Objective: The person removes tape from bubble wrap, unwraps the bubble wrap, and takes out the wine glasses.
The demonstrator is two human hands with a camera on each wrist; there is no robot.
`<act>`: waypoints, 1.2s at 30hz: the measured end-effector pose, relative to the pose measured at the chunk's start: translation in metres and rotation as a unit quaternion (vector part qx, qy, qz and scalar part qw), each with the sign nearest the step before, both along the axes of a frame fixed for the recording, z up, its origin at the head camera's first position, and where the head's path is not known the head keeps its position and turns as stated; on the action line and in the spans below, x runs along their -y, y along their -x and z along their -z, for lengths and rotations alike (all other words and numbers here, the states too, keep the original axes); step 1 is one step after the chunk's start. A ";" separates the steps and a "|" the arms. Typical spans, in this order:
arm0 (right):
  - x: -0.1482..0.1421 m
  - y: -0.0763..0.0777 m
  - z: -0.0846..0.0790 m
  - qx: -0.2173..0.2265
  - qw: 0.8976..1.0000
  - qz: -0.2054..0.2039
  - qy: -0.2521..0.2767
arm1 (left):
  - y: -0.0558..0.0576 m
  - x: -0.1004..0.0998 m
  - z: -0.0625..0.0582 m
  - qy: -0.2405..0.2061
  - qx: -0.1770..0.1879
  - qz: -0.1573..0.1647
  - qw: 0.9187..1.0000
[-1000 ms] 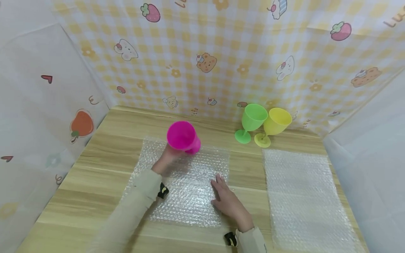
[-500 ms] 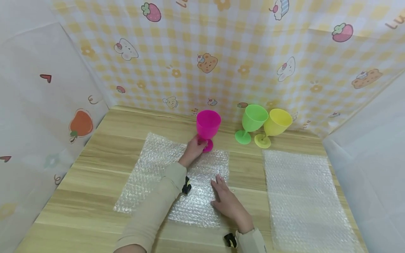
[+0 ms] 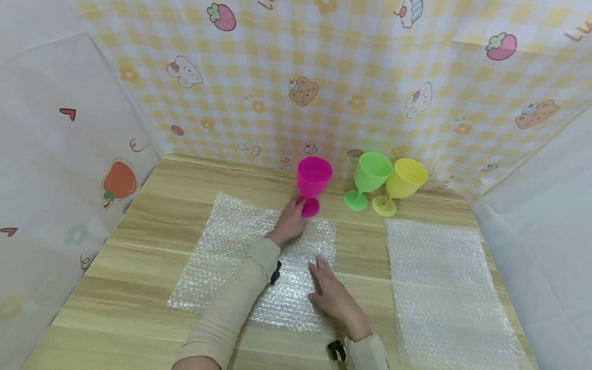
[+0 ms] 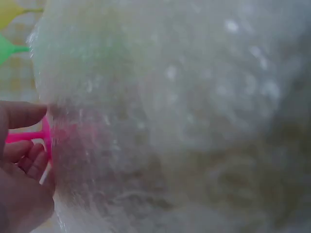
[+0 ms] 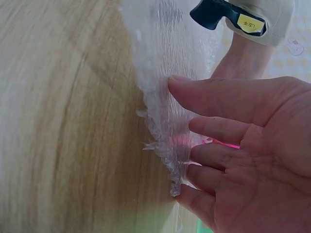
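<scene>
A pink plastic goblet [image 3: 314,177] stands upright at the back edge of the bubble wrap sheet [image 3: 226,226], mouth facing up. My left hand [image 3: 290,222] holds it low down; in the left wrist view the thumb [image 4: 29,114] and curled fingers lie on either side of its pink stem [image 4: 24,137]. My right hand [image 3: 333,294] rests with extended fingers on the right edge of the same sheet. Its palm and fingertips [image 5: 199,172] meet the sheet's edge in the right wrist view.
A green goblet [image 3: 370,174] and a yellow goblet [image 3: 407,180] stand side by side at the back right, near the checked curtain [image 3: 259,67]. A second bubble wrap sheet [image 3: 448,288] lies on the wooden table's right side. White cloth walls [image 3: 55,169] flank the table.
My left hand has carried the pink goblet rightward and back, from over the sheet to its back edge, and turned it upright. The sheet's left part shows more. My right hand stays put.
</scene>
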State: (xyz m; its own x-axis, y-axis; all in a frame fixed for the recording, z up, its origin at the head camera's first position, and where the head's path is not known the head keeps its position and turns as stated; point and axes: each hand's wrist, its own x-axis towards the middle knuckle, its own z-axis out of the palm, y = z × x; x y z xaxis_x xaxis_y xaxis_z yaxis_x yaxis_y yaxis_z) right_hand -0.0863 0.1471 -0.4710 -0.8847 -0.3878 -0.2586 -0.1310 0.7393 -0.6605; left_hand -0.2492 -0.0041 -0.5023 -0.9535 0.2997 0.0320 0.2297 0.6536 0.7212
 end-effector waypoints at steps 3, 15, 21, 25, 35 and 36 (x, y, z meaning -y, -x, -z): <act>0.000 0.000 0.000 0.001 1.000 -0.001 0.004 | -0.003 -0.002 -0.001 0.062 -0.016 0.015 0.998; -0.002 0.002 0.001 -0.010 1.000 -0.001 0.008 | -0.013 -0.020 -0.004 0.165 -0.064 0.020 0.984; -0.003 0.002 0.002 -0.017 1.000 -0.003 0.008 | -0.012 -0.034 -0.011 0.248 -0.040 0.041 0.967; -0.003 0.003 0.002 -0.018 1.000 -0.004 0.008 | -0.011 -0.043 -0.017 0.234 0.007 0.050 0.971; -0.003 0.001 0.001 -0.009 1.000 -0.001 0.027 | -0.001 -0.058 -0.024 0.223 0.038 0.070 0.972; -0.002 0.001 0.001 -0.008 1.000 -0.002 0.029 | 0.000 -0.057 -0.024 0.226 0.040 0.068 0.971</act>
State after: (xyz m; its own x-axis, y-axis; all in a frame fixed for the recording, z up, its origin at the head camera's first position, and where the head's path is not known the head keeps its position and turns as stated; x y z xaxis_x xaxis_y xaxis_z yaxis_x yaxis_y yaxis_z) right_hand -0.0876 0.1495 -0.4725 -0.8869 -0.4050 -0.2220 -0.1439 0.6990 -0.7004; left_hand -0.2494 0.0530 -0.4781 -0.8983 0.3886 -0.2050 0.2901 0.8750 0.3876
